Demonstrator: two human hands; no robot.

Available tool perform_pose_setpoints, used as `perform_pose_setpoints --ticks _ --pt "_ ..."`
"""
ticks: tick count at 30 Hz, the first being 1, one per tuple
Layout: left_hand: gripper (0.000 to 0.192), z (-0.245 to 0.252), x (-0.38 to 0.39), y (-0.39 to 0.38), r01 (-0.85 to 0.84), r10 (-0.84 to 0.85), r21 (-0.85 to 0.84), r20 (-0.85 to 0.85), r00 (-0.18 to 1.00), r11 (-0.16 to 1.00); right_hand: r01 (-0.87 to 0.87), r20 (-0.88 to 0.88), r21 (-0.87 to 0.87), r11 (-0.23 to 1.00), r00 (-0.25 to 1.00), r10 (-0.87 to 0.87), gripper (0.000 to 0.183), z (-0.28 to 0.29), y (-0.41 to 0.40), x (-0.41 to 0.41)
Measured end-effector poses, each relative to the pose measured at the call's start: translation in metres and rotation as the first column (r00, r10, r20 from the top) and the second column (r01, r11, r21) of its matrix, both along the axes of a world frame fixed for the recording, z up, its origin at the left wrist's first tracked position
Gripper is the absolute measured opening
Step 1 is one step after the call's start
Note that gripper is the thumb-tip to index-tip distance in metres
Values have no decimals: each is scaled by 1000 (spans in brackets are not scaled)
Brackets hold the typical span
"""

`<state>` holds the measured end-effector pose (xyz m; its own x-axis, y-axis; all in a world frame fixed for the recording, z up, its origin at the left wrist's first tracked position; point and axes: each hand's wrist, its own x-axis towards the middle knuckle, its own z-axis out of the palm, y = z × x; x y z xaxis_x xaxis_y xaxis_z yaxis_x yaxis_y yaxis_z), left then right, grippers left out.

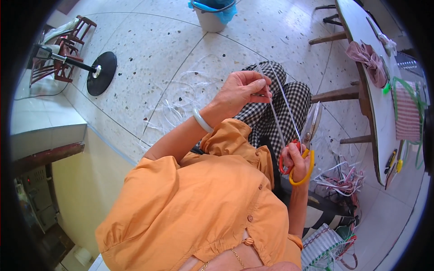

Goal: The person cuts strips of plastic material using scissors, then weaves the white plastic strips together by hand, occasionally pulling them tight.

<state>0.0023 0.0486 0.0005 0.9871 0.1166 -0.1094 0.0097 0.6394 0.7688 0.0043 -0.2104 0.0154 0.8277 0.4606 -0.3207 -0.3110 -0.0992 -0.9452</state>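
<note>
My left hand (239, 89), with a pale bangle on its wrist, pinches a thin white plastic strip (275, 118) above my checked trousers. My right hand (295, 161) holds scissors with red and yellow handles (310, 169), whose blades point up and away from me. The same hand also grips white strip; two lengths run from it up towards my left hand, the second one (286, 98) passing to its right. The scissor blades (312, 123) lie to the right of both lengths. How the fingers sit in the handles is partly hidden.
Loose white strips (169, 111) lie on the speckled floor at left. A tangle of pink and white strips (346, 179) and a woven basket (320, 245) are at lower right. The table (376, 118) bears a pink cloth (371, 66) and cutters. A lined bucket (212, 22) stands ahead.
</note>
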Motion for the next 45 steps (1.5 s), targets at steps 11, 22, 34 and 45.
perform_pose_setpoints --ticks 11,22,34,45 --pt "14 -7 5 -23 168 -194 -176 -148 970 970 65 156 -161 985 987 -40 38 12 -36 -5" --pt "15 -20 17 -40 202 -279 -277 -276 920 939 -163 32 -153 975 985 169 27 12 -44 -32" --pt "18 18 -9 -46 209 -212 -69 -43 976 975 -1 264 -437 900 956 130 39 17 -24 -23" --pt "23 19 -22 -43 77 -73 88 -40 997 993 -139 225 -361 922 947 231 44 18 19 -30"
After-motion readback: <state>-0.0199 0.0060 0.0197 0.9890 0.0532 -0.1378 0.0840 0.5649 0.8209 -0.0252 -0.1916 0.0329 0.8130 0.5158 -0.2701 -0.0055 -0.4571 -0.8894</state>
